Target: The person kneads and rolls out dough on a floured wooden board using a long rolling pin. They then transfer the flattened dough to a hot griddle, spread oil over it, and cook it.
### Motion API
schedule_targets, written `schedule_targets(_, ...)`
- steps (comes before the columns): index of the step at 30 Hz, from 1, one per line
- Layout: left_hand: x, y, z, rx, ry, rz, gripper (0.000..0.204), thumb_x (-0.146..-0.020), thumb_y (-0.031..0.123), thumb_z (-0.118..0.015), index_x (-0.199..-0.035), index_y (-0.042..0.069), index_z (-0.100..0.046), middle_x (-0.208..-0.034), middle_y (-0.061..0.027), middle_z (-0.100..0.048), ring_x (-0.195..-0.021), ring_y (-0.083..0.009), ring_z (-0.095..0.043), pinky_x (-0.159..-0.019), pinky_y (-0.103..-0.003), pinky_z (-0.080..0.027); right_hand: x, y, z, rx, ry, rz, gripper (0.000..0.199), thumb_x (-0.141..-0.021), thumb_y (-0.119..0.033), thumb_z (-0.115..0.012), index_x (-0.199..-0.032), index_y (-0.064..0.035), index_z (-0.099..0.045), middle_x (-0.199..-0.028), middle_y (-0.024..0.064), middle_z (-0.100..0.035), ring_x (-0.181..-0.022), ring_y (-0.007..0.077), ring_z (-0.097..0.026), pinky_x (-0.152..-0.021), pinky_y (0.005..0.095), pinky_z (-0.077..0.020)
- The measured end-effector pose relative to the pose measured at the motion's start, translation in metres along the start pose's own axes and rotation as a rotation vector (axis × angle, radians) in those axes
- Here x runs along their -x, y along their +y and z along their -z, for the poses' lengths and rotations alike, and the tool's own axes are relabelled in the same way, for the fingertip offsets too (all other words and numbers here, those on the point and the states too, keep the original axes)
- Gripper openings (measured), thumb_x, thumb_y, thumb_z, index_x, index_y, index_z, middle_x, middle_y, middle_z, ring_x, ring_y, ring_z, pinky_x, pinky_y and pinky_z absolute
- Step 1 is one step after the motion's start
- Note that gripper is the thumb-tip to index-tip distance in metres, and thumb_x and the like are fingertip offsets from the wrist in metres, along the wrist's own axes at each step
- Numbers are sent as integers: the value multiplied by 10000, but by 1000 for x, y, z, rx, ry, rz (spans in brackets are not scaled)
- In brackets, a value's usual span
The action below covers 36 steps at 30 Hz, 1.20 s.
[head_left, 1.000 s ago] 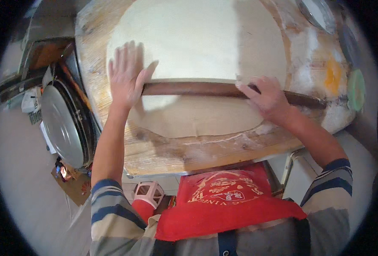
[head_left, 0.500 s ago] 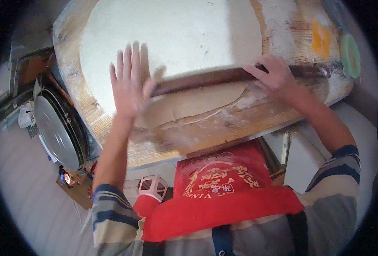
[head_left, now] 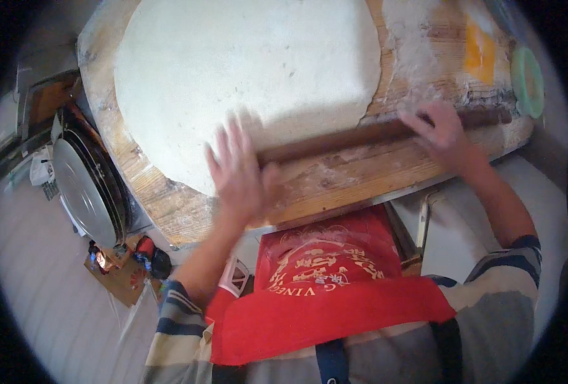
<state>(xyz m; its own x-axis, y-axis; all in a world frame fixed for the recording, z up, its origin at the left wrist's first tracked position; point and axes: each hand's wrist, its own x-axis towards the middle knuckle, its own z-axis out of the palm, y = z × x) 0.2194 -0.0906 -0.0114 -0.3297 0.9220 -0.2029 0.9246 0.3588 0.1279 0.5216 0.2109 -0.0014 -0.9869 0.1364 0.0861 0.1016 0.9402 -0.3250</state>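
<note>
A large round sheet of pale dough (head_left: 245, 77) lies on a floured wooden board (head_left: 335, 179). A long dark wooden rolling pin (head_left: 341, 139) rests across the board at the dough's near edge. My left hand (head_left: 239, 169), blurred by motion, lies flat with spread fingers over the pin's left end. Further along, my right hand (head_left: 441, 131) presses flat on the pin near its right end. Neither hand curls around the pin.
A stack of round metal trays (head_left: 85, 185) leans at the left of the board. A green round lid (head_left: 528, 80) and a yellow patch (head_left: 479, 51) sit at the board's right end. Small clutter (head_left: 127, 259) lies on the floor. I wear a red apron (head_left: 322, 288).
The rolling pin has come back toward me, off the dough's near part to its edge. Both hands slid with it; the left hand shifted rightward along the pin.
</note>
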Motion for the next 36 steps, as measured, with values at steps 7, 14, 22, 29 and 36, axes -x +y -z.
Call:
schedule_targets(7,-85,-27,39,211,340,-215,653,-1016,289,-486,-1526,-66,-283,-1600,-252,-288,-1502,-416,-221,-1231,-497,-143,-2,17,9,-12,90,-35,600,-680,-103,-768,-1266,-153,-651,-998,112,-600,-916,336,-582,-784,473,-462)
schedule_targets(14,6,43,-11,20,112,-181,800,-959,488,-531,-1556,14,-290,-1614,-221,-284,-1502,-429,-227,-1197,-601,-156,34,17,10,15,-40,-25,601,-672,-169,-794,-1254,-129,-650,-983,99,-571,-927,331,-574,-794,494,-445)
schedule_targets(22,-61,-38,56,171,306,-239,743,-874,215,-672,-1503,-21,-355,-1578,-226,-337,-1492,-425,-251,-1207,-584,-135,-59,-82,-7,-56,170,-186,556,-787,-277,-763,-1289,-83,-626,-918,122,-588,-831,314,-581,-713,434,-488)
schedule_targets(29,-81,-63,49,119,234,-391,742,-919,330,-596,-1521,-11,-330,-1601,-219,-295,-1504,-430,-212,-1207,-608,-103,-48,-244,-65,-492,286,-801,572,-897,-246,-703,-1404,-50,-526,-1100,241,-620,-1002,425,-608,-856,490,-507)
schedule_targets(36,-118,101,13,304,12,-799,849,-935,614,-518,-1479,-26,-394,-1587,-212,-323,-1482,-392,-268,-1194,-615,-127,51,-331,-91,-753,197,-1366,674,-887,-273,-727,-1464,-57,-455,-1303,261,-589,-1194,386,-594,-1020,451,-475)
